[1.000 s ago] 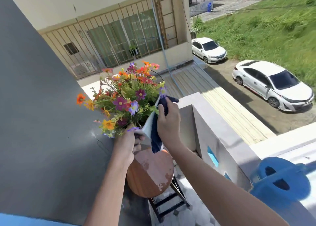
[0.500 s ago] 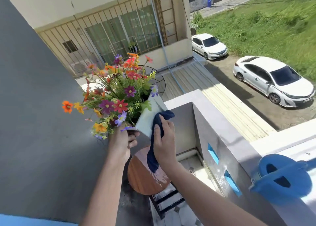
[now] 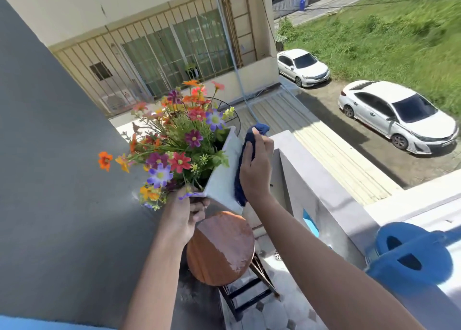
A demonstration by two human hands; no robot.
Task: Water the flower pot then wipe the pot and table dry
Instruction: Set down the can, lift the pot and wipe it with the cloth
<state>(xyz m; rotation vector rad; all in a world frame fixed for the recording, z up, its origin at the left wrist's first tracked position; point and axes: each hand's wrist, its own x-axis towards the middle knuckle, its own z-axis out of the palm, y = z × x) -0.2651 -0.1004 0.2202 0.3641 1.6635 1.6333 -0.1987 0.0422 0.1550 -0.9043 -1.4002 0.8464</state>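
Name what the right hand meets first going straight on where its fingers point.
Likely nothing: the right hand, gripping a dark blue cloth, points past the white square pot; depth unclear.

Tilted pot (image 3: 222, 180), blue cloth (image 3: 249, 145) against it, above table (image 3: 219, 250).

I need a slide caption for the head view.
Left hand holds the white flower pot over the round table; right hand presses a blue cloth on its side.

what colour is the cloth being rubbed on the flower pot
Dark navy blue cloth, pressed against the white flower pot by the right hand; seen in the head view.
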